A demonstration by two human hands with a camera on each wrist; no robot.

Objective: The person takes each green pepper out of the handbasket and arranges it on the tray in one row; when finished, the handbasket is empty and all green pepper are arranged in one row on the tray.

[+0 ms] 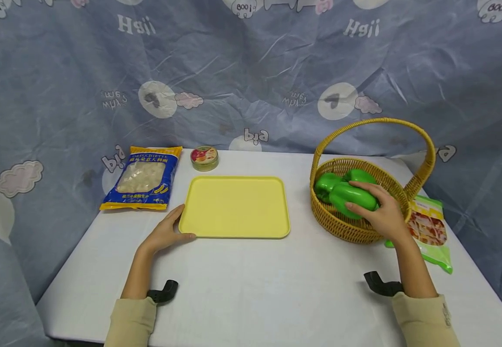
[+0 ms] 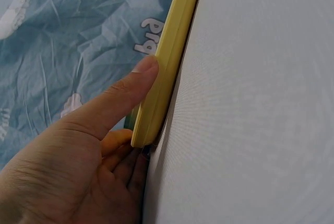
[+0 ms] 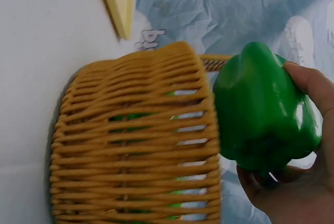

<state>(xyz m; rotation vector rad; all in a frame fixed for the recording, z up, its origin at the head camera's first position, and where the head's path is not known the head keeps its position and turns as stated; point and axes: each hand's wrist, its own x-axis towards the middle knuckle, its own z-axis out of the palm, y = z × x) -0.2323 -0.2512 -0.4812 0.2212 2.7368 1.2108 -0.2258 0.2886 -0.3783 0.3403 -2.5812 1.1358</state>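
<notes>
My right hand (image 1: pixel 384 212) grips a green bell pepper (image 1: pixel 351 197) at the mouth of the wicker basket (image 1: pixel 342 229). From the right wrist view, this bell pepper (image 3: pixel 261 104) is level with or above the rim, thumb on one side and fingers on the other. More green peppers (image 1: pixel 360 175) sit in the basket behind it. My left hand (image 1: pixel 165 233) holds the near left corner of a yellow tray (image 1: pixel 235 207) that lies on the table. Its thumb (image 2: pixel 133 91) presses the tray's front edge, with the other fingers around the left side, partly hidden.
A blue and yellow pasta bag (image 1: pixel 141 178) lies left of the tray, with a small round tin (image 1: pixel 204 159) behind it. Right of the basket lies a green food packet (image 1: pixel 430 229), partly covered by my forearm. The basket's tall handle (image 1: pixel 374 121) arches over its mouth.
</notes>
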